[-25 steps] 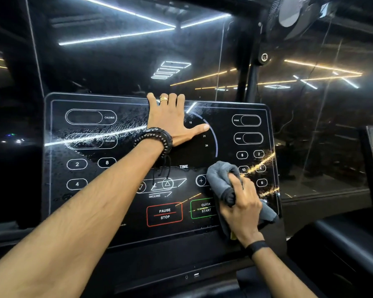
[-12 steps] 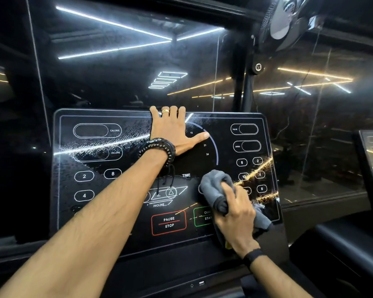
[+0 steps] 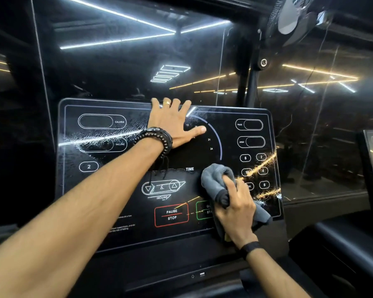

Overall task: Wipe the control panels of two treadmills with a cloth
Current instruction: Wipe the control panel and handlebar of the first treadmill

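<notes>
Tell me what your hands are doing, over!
Left hand flat on control panel top, bracing. Right hand grips grey cloth, pressing it on the panel's lower right. Wet streaks remain upper left. Nothing blocking.

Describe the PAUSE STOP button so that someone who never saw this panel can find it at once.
Start at the treadmill control panel in front of the person. Along its lower edge, below the INCLINE arrows, sits the PAUSE STOP button. It alone has a red outline; its green-outlined neighbour lies partly under the grey cloth.
</notes>
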Available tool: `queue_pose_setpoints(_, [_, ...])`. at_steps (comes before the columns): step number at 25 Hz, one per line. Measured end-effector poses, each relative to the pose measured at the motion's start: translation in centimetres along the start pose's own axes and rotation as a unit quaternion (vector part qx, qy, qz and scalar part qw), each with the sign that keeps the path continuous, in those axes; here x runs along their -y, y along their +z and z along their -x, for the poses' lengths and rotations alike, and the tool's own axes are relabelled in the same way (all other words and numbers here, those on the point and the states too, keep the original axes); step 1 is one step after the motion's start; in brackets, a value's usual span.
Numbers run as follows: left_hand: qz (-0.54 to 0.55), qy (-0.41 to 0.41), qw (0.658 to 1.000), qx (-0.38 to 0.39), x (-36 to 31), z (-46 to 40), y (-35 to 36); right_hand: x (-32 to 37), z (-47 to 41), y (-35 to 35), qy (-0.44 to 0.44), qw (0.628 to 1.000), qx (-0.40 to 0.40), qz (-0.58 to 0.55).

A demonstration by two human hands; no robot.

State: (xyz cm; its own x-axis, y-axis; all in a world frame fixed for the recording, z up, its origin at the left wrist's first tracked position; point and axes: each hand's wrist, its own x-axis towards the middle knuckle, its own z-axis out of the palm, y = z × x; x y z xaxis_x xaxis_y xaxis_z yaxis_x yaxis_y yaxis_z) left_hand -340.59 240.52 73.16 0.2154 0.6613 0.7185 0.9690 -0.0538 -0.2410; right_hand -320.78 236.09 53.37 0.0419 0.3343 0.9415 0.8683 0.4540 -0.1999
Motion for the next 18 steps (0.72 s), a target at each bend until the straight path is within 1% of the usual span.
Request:
queue_pose_setpoints(1, [-0.009,-0.028,1.0,-0.004,0.8,0.3,-0.3,0.8,0.4,0.3,0.049,0.999,-0.012,-0.005])
queue_pose_setpoints(2, [-0.018,-0.061,0.998,-0.005,1.8,0.6,-0.6,1.7,1.0,0.7,0.056,0.998,-0.012,-0.004])
queue_pose_setpoints(3, [-0.024,-0.09,0.996,-0.003,2.9,1.1,-0.9,2.2,1.6,0.7,0.012,1.0,-0.003,0.0])
queue_pose_setpoints(4, [-0.028,-0.106,0.994,-0.002,3.9,1.6,-1.1,2.1,1.9,0.4,-0.055,0.998,0.013,0.001])
queue_pose_setpoints(5, [-0.032,-0.108,0.994,-0.003,4.7,2.0,-1.2,1.7,1.5,0.0,-0.109,0.993,0.035,0.003])
queue_pose_setpoints(6, [-0.033,-0.104,0.994,-0.001,5.2,2.4,-1.1,1.4,0.8,-0.2,-0.122,0.991,0.047,0.004])
queue_pose_setpoints(7, [-0.031,-0.098,0.995,0.005,5.4,2.5,-1.0,1.4,0.3,-0.2,-0.09,0.995,0.041,0.002])
queue_pose_setpoints(9, [-0.02,-0.097,0.995,0.009,5.2,2.5,-1.0,2.8,0.6,0.7,0.032,0.999,0.013,-0.013])
queue_pose_setpoints(10, [-0.021,-0.095,0.995,0.006,5.0,2.6,-0.9,3.8,1.3,1.1,0.06,0.998,0.002,-0.018])
queue_pose_setpoints(11, [-0.024,-0.093,0.995,0.005,4.9,2.6,-0.8,4.4,1.9,1.2,0.029,0.999,-0.001,-0.018])
queue_pose_setpoints(13, [-0.026,-0.088,0.996,0.015,4.9,2.8,-0.7,4.1,2.2,0.9,-0.086,0.996,0.029,-0.023])
queue_pose_setpoints(14, [-0.025,-0.089,0.996,0.019,4.9,2.8,-0.7,3.8,1.7,0.8,-0.101,0.994,0.035,-0.019])
queue_pose_setpoints(15, [-0.024,-0.091,0.995,0.021,4.9,2.9,-0.8,3.8,1.4,0.8,-0.066,0.997,0.025,-0.017])
queue_pose_setpoints(16, [-0.023,-0.095,0.995,0.021,4.9,2.8,-0.9,4.2,1.1,1.1,0.008,1.0,0.003,-0.024])
queue_pose_setpoints(17, [-0.021,-0.099,0.995,0.02,4.9,2.8,-1.0,5.2,1.2,1.5,0.098,0.994,-0.022,-0.036])
queue_pose_setpoints(18, [-0.02,-0.102,0.994,0.021,5.0,2.8,-1.0,6.3,1.8,1.9,0.145,0.988,-0.036,-0.041])
